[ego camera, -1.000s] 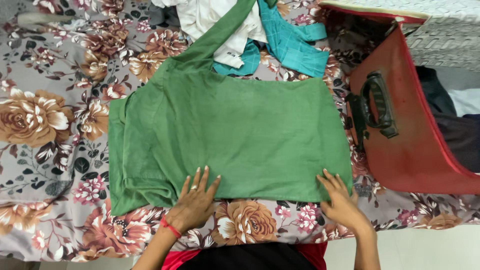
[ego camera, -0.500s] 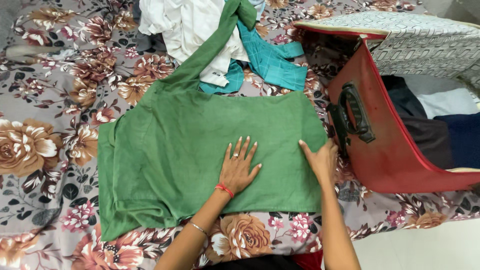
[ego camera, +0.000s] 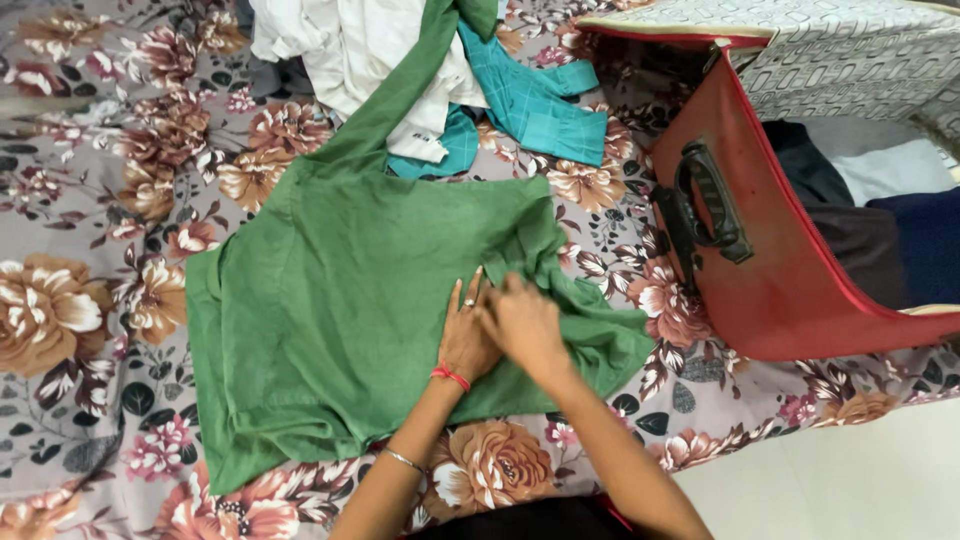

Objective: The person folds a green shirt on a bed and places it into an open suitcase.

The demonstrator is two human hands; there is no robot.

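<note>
Green cloth point(ego camera: 340, 290): spread on the bed point(ego camera: 70, 300) with the flower sheet, right side bunched up.
Left hand point(ego camera: 468, 340): flat on the cloth, fingers wide.
Right hand point(ego camera: 525, 322): fingers holding the bunched cloth (just beside the left hand).
Red suitcase point(ego camera: 780, 280): open, near the cloth.

- Views: one, worn on the head; nothing is shared with a second view.
- Direction: faced steeply downward over the bed point(ego camera: 90, 300), from its near edge.
- Range: close; forearms are cut by the bottom border, and a red suitcase point(ego camera: 780, 270) by the right.
</note>
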